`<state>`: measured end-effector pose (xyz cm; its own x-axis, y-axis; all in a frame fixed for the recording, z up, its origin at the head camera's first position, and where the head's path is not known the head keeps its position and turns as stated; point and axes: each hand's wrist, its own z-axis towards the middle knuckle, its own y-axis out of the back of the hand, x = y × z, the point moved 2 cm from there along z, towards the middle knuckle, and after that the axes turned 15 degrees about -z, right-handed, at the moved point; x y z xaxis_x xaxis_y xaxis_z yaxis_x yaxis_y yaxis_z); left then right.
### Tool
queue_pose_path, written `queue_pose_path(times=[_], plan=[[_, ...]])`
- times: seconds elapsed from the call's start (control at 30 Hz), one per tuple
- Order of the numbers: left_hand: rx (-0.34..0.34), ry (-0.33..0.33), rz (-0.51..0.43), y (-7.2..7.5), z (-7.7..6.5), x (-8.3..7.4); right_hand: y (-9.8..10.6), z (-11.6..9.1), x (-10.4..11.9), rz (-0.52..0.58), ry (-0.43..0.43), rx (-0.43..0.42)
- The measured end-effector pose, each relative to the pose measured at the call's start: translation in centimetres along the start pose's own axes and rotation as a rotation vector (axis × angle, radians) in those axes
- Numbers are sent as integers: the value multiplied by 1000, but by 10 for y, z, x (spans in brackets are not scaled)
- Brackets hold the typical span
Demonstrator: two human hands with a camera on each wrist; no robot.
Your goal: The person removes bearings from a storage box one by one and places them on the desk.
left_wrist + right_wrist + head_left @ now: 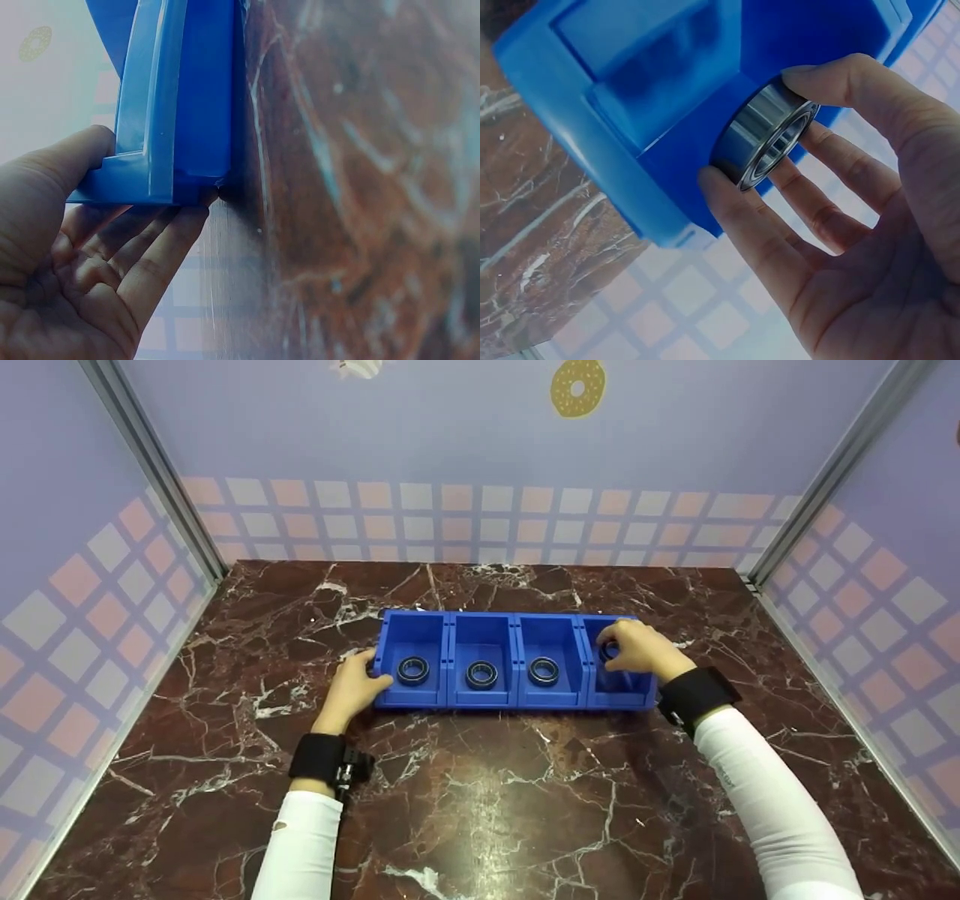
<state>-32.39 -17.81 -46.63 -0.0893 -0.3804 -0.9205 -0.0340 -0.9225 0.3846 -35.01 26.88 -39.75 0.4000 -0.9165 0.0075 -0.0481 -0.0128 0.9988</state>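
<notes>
Four-sided blue storage bins [480, 700] stand joined in a row on the table. My right hand [637, 646] reaches into the rightmost bin and pinches a metal ball bearing [763, 133] between thumb and fingertips; the bearing is tilted above the bin floor. At the row's left end my left hand [355, 688] grips the outer wall, its thumb [94, 142] at the rim and the other fingers along the outside. A bearing [413, 670] lies flat in the leftmost bin. Another bearing [481, 675] lies in the bin beside it, and a third bearing [544, 670] in the following one.
The dark red marbled table [480, 795] extends around the bins. Behind it rises a lilac wall [465, 450] with pink and white squares, and side panels close in at left and right. Each wrist wears a black band [697, 697].
</notes>
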Motion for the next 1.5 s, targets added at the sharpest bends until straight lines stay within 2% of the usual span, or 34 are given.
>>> queue_pose_path(times=[0.9, 1.5], plan=[[-9, -5, 22, 0, 2, 1, 25, -15, 7, 3, 18, -42], [-7, -17, 4, 0, 0, 1, 38, -36, 17, -20, 33, -47]])
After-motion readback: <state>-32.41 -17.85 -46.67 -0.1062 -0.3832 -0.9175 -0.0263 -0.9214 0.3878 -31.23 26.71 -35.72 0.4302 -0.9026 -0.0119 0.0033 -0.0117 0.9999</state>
